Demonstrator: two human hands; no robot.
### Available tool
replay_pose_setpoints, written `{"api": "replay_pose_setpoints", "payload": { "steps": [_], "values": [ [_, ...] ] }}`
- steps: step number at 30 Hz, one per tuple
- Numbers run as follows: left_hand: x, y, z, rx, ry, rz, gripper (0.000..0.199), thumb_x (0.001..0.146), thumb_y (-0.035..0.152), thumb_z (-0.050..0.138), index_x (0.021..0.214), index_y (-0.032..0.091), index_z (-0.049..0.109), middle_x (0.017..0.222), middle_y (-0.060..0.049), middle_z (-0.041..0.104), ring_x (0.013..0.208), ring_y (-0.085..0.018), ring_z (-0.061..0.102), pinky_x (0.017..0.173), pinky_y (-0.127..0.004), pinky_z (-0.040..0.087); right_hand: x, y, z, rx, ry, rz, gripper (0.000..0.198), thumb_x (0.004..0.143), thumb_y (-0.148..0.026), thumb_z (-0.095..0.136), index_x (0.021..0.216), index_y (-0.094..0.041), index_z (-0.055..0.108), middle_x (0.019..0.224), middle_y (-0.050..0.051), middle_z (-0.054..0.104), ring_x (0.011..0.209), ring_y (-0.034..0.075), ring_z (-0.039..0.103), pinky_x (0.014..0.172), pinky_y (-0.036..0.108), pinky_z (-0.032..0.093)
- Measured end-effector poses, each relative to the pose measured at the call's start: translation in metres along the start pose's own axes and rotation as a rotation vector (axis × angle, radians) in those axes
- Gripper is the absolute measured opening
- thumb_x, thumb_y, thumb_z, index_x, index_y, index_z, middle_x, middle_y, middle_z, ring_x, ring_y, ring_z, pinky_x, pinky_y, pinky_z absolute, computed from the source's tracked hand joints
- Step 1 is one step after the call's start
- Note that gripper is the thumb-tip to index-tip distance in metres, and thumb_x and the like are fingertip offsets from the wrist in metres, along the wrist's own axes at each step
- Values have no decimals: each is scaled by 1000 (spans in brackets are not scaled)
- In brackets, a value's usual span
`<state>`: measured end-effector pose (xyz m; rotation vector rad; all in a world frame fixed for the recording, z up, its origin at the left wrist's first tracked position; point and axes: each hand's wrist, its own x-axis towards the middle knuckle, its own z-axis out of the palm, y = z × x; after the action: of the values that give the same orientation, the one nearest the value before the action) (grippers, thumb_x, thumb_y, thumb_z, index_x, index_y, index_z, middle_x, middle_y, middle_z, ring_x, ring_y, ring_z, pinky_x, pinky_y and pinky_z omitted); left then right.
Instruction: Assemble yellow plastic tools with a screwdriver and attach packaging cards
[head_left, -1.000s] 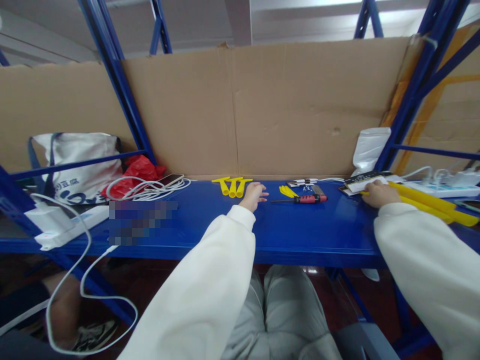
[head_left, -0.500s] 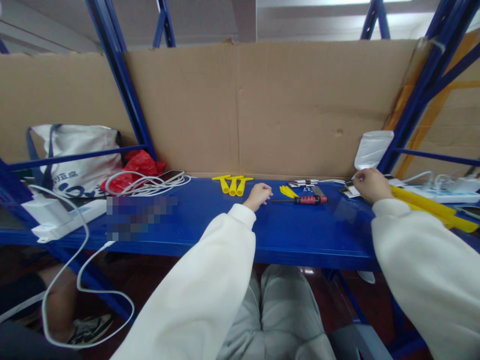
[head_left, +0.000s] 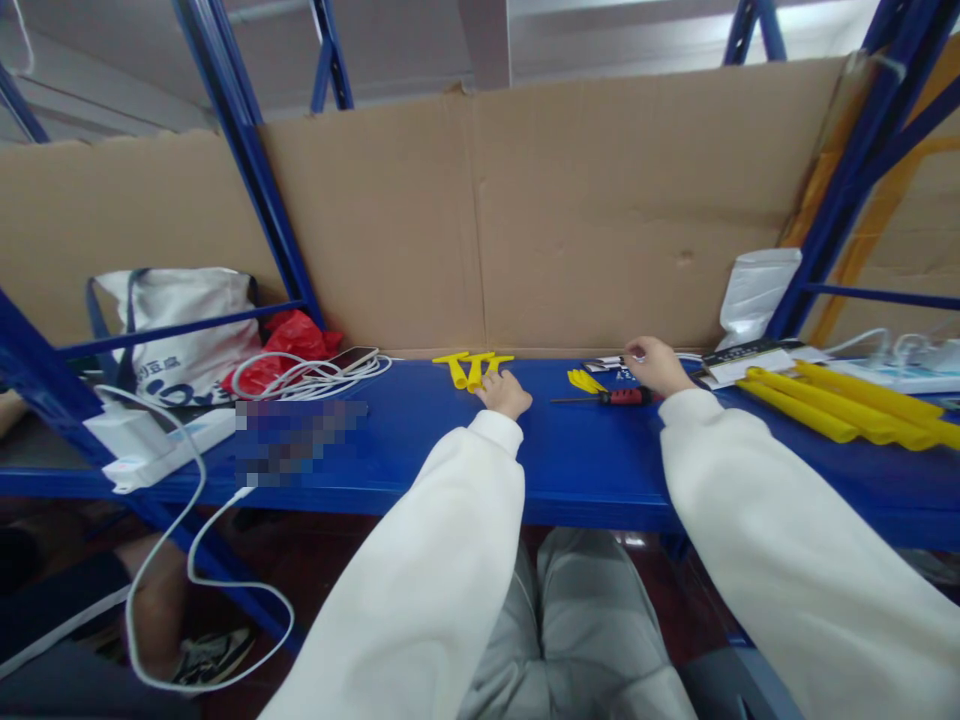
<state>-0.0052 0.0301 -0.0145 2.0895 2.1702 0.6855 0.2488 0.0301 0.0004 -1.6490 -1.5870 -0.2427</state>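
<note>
Side by side against the cardboard, several yellow T-shaped plastic pieces (head_left: 458,373) lie on the blue table. My left hand (head_left: 507,394) is at the rightmost piece, fingers outstretched and partly covering it; whether they touch it I cannot tell. Farther right, my right hand (head_left: 658,367) hovers over small flat packets (head_left: 604,364) with its fingers curled together; anything between the fingertips is too small to make out. Just below it lies a red and black screwdriver (head_left: 622,397), its shaft pointing left. Small yellow strips (head_left: 583,381) rest beside the packets.
Long yellow tubes (head_left: 840,405) and a black-and-white packet (head_left: 750,362) lie at the right, near a white pouch (head_left: 759,295). On the left are a coiled white cable (head_left: 300,375), a power strip (head_left: 172,450), a red plastic bag (head_left: 296,338) and a cloth bag (head_left: 187,325).
My left hand has moved slightly left to the yellow T-shaped pieces, its fingers now stretched out. My right hand has come left from the black-and-white packet to the small packets above the screwdriver.
</note>
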Motion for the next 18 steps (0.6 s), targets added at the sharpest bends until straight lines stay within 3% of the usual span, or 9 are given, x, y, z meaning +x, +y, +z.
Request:
{"api": "replay_pose_setpoints", "payload": {
  "steps": [5, 13, 18],
  "values": [
    [4, -4, 0, -5, -11, 96, 41, 78, 21, 54, 118, 17, 61, 136, -17, 52, 130, -34, 42, 105, -50, 33, -8, 16, -2, -46, -151, 118, 22, 77, -15, 54, 93, -14, 69, 93, 11, 71, 89, 21, 66, 85, 31, 50],
    [13, -7, 6, -109, 22, 31, 41, 78, 18, 55, 118, 16, 65, 126, -19, 56, 122, -33, 49, 97, -42, 42, -9, 9, -2, -47, -186, 104, 22, 80, -16, 55, 95, -14, 71, 96, 10, 72, 91, 20, 67, 86, 30, 50],
    [18, -7, 9, -165, -18, 97, 36, 81, 17, 54, 114, 16, 69, 121, -18, 62, 119, -30, 54, 97, -38, 43, -10, 10, -3, -50, -199, 119, 23, 79, -14, 55, 95, -13, 71, 98, 11, 72, 93, 20, 67, 87, 30, 49]
  ]
}}
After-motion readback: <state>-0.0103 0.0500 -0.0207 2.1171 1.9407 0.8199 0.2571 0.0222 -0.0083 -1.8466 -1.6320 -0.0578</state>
